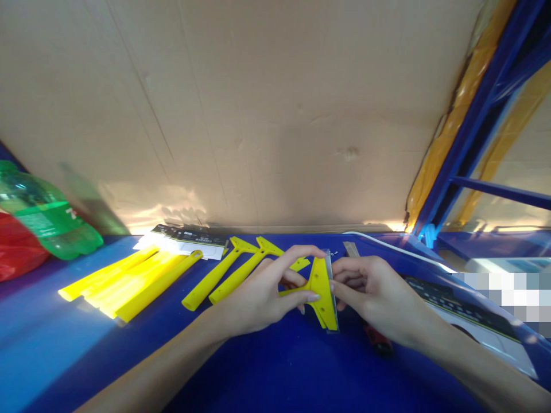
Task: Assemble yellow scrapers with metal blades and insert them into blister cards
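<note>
My left hand is closed around a yellow scraper, gripping it near where the handle meets its wide triangular head. A thin, shiny blade strip runs along the head's right edge. The bent fingers of my right hand pinch at that strip. Partly hidden beneath my right hand lies a tool with a red and black handle. A flat metal piece shows just beyond the right fingers. Left of my hands, two more yellow scrapers lie on the blue table.
Several yellow handles lie side by side at left with black-and-white cards. A green bottle leans by a red bag. Cardboard stands behind. At right are a white cable, packaging and a blue frame.
</note>
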Demonstrator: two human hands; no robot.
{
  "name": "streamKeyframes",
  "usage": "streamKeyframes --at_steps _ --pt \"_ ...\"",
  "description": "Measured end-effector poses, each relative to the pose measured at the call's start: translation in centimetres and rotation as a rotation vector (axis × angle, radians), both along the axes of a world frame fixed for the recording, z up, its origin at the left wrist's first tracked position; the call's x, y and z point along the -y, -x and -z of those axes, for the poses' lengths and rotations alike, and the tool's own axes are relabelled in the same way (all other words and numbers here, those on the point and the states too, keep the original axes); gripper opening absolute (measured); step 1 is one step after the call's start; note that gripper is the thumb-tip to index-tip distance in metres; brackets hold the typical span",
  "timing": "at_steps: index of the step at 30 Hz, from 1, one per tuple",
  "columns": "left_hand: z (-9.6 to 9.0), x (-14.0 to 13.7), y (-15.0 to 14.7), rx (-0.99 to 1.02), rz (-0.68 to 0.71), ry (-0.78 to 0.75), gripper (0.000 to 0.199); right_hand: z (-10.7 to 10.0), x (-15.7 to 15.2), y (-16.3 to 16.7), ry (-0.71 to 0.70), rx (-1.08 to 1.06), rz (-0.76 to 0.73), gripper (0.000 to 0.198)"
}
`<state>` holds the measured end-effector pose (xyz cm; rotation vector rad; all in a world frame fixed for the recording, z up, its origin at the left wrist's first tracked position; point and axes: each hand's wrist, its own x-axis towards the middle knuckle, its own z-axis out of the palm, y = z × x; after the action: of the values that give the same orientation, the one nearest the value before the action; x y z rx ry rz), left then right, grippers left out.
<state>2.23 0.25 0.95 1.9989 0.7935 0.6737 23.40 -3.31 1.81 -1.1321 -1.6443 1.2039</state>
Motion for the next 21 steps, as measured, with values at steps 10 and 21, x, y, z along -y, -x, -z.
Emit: streamKeyframes --at_steps 10,21 --pt "-0.7 -0.08 -0.09 -0.078 -0.025 -0.022 0.06 0.76 -0.11 0.01 -0.061 0.052 0.044 0.012" --pt "-0.04 -0.63 0.58 0.113 0.139 0.211 0.019 0.98 -0.35 -0.1 -0.062 0.075 0.071 0.025"
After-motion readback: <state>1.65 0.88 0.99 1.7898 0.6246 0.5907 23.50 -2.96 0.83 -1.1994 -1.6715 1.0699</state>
